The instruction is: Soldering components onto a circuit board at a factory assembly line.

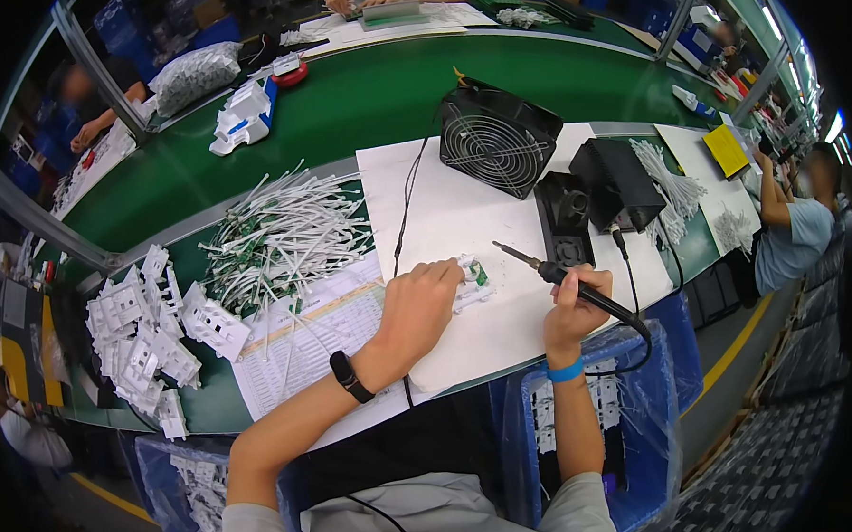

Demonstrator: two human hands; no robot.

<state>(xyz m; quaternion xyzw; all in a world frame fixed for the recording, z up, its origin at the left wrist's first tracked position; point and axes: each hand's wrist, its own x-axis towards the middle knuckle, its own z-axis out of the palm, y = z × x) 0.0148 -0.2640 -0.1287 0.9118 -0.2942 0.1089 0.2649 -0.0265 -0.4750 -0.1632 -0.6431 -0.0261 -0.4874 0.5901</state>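
Observation:
My right hand point(576, 309) is closed round the black handle of a soldering iron point(551, 271). Its metal tip points left, above the white work sheet. My left hand point(423, 299) rests on the sheet, its fingertips gripping a small green circuit board point(476, 270) with white plastic around it; the fingers partly cover this piece. The iron's tip is apart from the board. Beyond my left hand lies a heap of white wires with small green boards point(285, 231). White plastic housings point(143, 325) are piled farther left.
A black fan point(498, 141) stands behind the hands, beside an iron holder point(566, 220) and a black soldering station point(620, 184). Printed paper point(323, 333) lies under my left forearm. Blue lined bins point(662, 409) stand below the table edge. A green conveyor point(358, 87) runs behind; other people work around.

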